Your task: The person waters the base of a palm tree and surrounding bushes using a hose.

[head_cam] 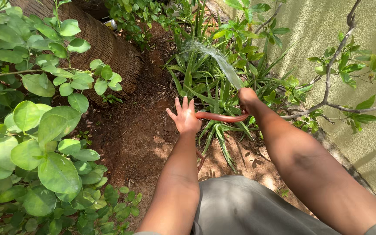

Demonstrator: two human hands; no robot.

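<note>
Over the spiky green plants [216, 93], my right hand [247, 99] is closed around the end of the reddish hose [220, 117], and water [216, 58] sprays up and away from it. The hose runs back under my left hand [184, 117], which is spread open, fingers wide, touching or just above it.

A small cylindrical can-like container with a yellow-and-white label [111, 24] lies at the top edge of the woven brown basket [109, 48], partly hidden by green leaves; details too small to tell.
</note>
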